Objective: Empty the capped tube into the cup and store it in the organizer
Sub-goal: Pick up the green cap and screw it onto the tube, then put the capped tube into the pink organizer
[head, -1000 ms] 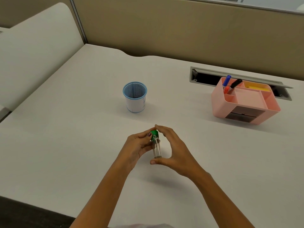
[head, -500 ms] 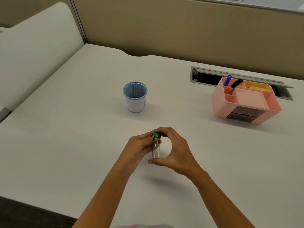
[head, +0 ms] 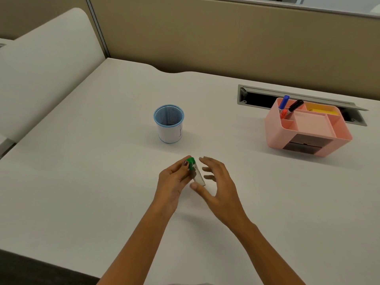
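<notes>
Tube (head: 197,175) tilted, green cap (head: 191,161) pointing up-left, in left hand (head: 174,179).

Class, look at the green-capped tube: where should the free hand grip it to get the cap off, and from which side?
Grip the clear body from the right: it tilts, base toward the open right hand, while the left hand already pinches the green cap.

An office cubicle: a white desk (head: 82,182) backed by beige partition panels (head: 205,38), with a cable tray (head: 257,95) (lid open) behind the pink organizer (head: 304,128).
</notes>
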Demonstrator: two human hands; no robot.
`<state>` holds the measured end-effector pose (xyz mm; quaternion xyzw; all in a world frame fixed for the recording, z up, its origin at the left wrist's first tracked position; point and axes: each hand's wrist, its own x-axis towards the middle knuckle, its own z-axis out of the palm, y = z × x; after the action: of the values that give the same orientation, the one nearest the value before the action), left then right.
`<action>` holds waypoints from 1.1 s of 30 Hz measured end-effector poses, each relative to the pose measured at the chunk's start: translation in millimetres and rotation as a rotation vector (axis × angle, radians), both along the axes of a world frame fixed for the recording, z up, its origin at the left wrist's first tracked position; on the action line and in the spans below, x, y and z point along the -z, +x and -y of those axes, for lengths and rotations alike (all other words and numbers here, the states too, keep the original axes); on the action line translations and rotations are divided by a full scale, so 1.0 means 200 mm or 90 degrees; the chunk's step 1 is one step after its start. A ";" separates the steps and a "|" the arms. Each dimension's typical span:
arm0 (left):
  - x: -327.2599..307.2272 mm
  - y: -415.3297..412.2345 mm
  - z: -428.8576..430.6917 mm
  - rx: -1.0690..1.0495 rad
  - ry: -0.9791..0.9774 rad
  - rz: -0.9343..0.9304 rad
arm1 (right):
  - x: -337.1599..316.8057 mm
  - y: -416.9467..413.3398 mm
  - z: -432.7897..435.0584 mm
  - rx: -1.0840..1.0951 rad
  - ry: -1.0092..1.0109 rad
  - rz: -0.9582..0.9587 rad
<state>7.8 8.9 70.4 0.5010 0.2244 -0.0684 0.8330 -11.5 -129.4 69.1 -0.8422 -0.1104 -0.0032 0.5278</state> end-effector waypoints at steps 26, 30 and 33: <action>0.29 0.24 0.43 0.283 0.901 0.245 | -0.05 0.14 0.47 0.552 0.032 0.126; 0.34 0.28 0.45 0.344 0.998 0.304 | -0.08 0.21 0.62 0.631 0.033 0.152; 0.37 0.30 0.46 0.367 1.053 0.302 | -0.09 0.28 0.72 0.694 0.040 0.170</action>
<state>68.2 -84.1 -2.9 0.9770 -0.1095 0.0136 0.1825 45.0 -273.9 87.2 -0.7535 0.2752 -0.3854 0.4560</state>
